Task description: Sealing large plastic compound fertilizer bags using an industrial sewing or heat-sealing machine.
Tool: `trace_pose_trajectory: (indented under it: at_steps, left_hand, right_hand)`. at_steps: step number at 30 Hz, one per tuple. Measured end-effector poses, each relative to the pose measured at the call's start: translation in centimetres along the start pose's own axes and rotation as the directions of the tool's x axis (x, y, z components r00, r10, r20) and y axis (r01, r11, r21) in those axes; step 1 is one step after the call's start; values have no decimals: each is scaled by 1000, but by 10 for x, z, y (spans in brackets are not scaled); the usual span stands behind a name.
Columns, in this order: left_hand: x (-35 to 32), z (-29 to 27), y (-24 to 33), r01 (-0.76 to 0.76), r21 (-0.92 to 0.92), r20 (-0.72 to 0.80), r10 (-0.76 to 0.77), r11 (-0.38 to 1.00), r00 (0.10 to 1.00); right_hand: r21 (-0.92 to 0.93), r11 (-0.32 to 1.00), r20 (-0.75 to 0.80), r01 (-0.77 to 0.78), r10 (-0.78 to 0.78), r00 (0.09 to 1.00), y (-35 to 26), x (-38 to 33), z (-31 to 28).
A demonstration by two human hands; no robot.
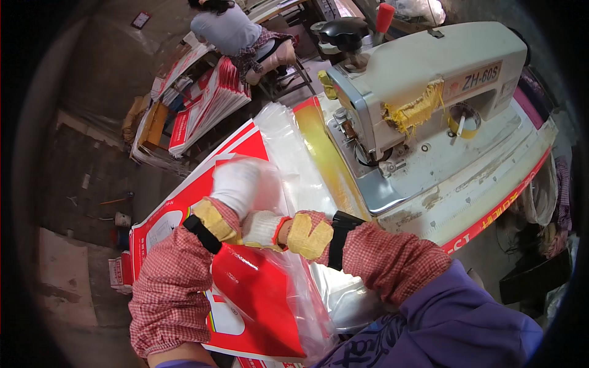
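Note:
Both my hands wear white gloves with yellow cuffs, under red checked sleeve covers. My left hand (pixel 236 184) is closed on the top of a clear plastic bag (pixel 300 300) that wraps a red and white printed bag (pixel 261 294); this hand is blurred. My right hand (pixel 262 228) sits just below it, fingers closed on the same plastic. The bag pair hangs down toward my lap. A stack of clear plastic liners (pixel 294 159) lies on the table beyond my hands.
An off-white industrial sewing machine (pixel 423 80) stands on its table (pixel 491 184) at upper right, yellow rag tied to its arm. Stacks of red and white bags (pixel 205 107) lie at upper left, where another person (pixel 230 30) sits on a stool.

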State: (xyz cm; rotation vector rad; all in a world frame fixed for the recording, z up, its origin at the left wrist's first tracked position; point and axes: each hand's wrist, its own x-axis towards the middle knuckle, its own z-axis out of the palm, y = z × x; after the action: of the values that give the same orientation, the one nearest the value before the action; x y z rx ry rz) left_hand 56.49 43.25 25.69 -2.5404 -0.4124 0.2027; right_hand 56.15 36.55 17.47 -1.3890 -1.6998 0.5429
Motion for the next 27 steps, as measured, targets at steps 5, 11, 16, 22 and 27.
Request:
trace_pose_trajectory:
  at_steps: [5,11,16,22,27]
  left_hand:
    - [30,-20,-28,178,357,-421,-12,917,907]
    - [48,4,-48,363,94,-232,-334,927,914]
    - [43,-79,-81,263,214,-356,-175,941,918]
    - [24,-192,-71,230,353,-289,-127,907,949]
    - [-6,-223,-48,233,320,-260,-151,918,954]
  right_hand:
    - [358,827,284,-433,346,894,-28,-14,-39]
    - [197,932,197,-303,265,944,-25,-14,-14]
    - [-375,905,568,202,52,821,-32,-50,96]
    - [758,645,405,-98,-347,846,-9,-220,108]
    - [333,594,444,-732,587,677,-80,-273,12]
